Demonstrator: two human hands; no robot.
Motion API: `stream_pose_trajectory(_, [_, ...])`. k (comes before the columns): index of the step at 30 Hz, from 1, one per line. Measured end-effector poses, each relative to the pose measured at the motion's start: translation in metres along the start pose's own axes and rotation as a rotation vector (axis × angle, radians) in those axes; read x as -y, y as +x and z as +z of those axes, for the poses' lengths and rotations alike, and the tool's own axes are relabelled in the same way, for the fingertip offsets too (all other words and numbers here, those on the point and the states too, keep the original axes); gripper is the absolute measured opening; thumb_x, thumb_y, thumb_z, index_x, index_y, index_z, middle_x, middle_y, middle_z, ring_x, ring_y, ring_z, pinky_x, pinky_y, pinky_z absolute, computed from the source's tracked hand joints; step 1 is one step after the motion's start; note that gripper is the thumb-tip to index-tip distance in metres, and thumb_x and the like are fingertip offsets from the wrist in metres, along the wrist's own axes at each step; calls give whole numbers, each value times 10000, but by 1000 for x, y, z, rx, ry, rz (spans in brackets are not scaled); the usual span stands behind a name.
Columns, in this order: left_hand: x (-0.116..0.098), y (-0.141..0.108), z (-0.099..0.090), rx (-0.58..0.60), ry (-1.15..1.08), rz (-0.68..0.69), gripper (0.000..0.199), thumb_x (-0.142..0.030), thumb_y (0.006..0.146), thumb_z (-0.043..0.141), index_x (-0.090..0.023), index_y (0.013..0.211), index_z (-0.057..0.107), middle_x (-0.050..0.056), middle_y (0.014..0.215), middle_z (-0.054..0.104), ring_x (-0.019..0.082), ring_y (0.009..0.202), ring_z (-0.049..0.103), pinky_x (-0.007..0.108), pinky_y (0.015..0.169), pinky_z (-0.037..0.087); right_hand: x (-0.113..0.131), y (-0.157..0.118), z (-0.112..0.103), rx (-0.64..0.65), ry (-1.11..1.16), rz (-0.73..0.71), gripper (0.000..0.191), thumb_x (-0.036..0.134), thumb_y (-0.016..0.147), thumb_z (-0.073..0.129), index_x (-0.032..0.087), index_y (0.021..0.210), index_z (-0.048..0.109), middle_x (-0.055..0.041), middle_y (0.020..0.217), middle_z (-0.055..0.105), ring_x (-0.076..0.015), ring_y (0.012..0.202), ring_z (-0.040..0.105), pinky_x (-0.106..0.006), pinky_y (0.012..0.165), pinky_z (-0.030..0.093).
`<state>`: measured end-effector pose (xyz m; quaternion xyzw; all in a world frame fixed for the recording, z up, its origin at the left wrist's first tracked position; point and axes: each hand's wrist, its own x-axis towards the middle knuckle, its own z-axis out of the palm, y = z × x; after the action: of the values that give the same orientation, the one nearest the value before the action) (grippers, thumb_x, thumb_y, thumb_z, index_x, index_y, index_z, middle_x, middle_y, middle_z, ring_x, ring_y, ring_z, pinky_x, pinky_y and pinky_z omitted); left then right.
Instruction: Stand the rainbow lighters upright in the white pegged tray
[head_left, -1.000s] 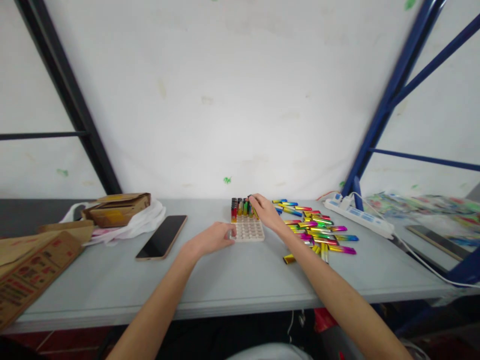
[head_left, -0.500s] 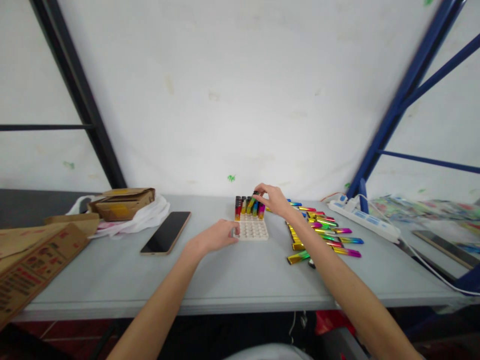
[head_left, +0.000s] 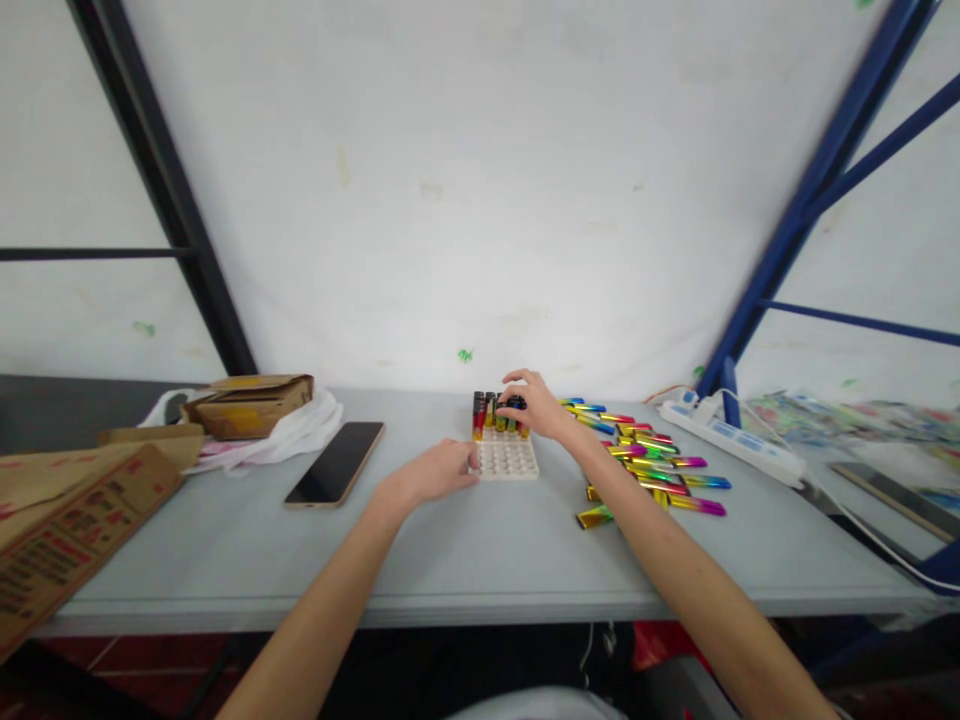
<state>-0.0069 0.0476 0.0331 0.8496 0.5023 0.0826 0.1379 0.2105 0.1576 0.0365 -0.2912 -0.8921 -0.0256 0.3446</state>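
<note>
"Two weak spots, to my eye. Your left hand [head_left: 436, 472] sits at the left edge of the tray [head_left: 514, 475], and your right hand [head_left: 540, 405] is farther back, at the upright lighters [head_left: 478, 415]."

"Is either hand clamped on something?"

"I can't tell. The hands are apart from each other. Your left fingertips seem to touch the tray's edge, but whether they grip it is unclear. Your right fingers are bent over the black tops; whether they close on one is too small to make out."

"So what could trip you up?"

"First, the tray. It lies flat on the table [head_left: 450, 565], and if your left hand only rests against it, a sideways push from your right could slide or turn it."

"And the upright lighters?"

"They stand close together in the tray's back rows, so a knuckle dropped too low could catch a neighbour. One that sits loosely in its cell might then lean on the next."

"Anything outside the tray?"

"The loose lighters [head_left: 651, 450]. They lie heaped to the right of it, with your right forearm [head_left: 645, 515] crossing over their near side. Let that arm sink and you could brush the heap; smooth cases like those would probably skid."
</note>
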Motion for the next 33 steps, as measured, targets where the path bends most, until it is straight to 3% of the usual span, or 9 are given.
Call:
stream_pose_trajectory(9, [6, 3, 4, -14, -13, 0, 149, -222, 788, 570, -179, 921, 622, 31, 784, 658, 182, 733, 614, 247, 656, 420, -4, 8, 8, 71, -11, 137, 166, 364, 795, 710, 206, 843, 725, -94, 1133, 572, -233, 1072, 507, -421, 953, 396])
stream_pose_trajectory(14, [-1, 0, -1, 3, -4, -15, 163, -224, 790, 559, -176, 930, 627, 36, 782, 665, 190, 742, 621, 254, 673, 423, -3, 4, 5, 43, -74, 130, 195, 326, 812, 693, 227, 981, 696, -87, 1152, 551, -234, 1069, 495, -422, 950, 391])
stream_pose_trajectory(17, [-4, -2, -3, 9, -3, -15, 176, -216, 796, 548, -164, 945, 627, 48, 808, 667, 192, 756, 620, 254, 677, 421, -6, 4, -5, -4, 2, 92, 252, 330, 832, 670, 222, 1060, 659, -80, 1103, 575, -213, 1057, 514, -389, 958, 397])
stream_pose_trajectory(20, [-3, -2, -3, 7, -6, -15, 180, -220, 798, 544, -163, 947, 627, 49, 818, 665, 193, 762, 619, 256, 688, 421, -18, 2, -22, -75, 30, 98, 182, 314, 884, 599, 189, 999, 665, -80, 1016, 624, -202, 1029, 539, -364, 958, 401])
stream_pose_trajectory(24, [3, 1, 1, 0, -20, -5, 179, -232, 793, 547, -170, 943, 623, 36, 789, 656, 192, 756, 615, 255, 685, 419, -50, -18, -46, -106, -111, 212, 171, 265, 910, 538, 167, 947, 673, -96, 1000, 654, -209, 1013, 558, -365, 958, 402])
stream_pose_trajectory(28, [7, 2, 3, -5, -35, 10, 174, -237, 794, 537, -175, 937, 615, 28, 760, 647, 190, 735, 612, 254, 664, 414, -77, -51, -56, 1, -283, 367, 185, 222, 890, 550, 144, 1002, 675, -131, 1062, 649, -231, 1048, 565, -380, 973, 399])
stream_pose_trajectory(33, [10, 4, 3, -2, -29, 21, 170, -258, 796, 531, -182, 930, 602, 27, 756, 647, 192, 734, 613, 260, 669, 413, -85, -67, -44, 187, -227, 341, 224, 235, 875, 584, 126, 1044, 682, -134, 1068, 675, -221, 1029, 602, -348, 955, 420])
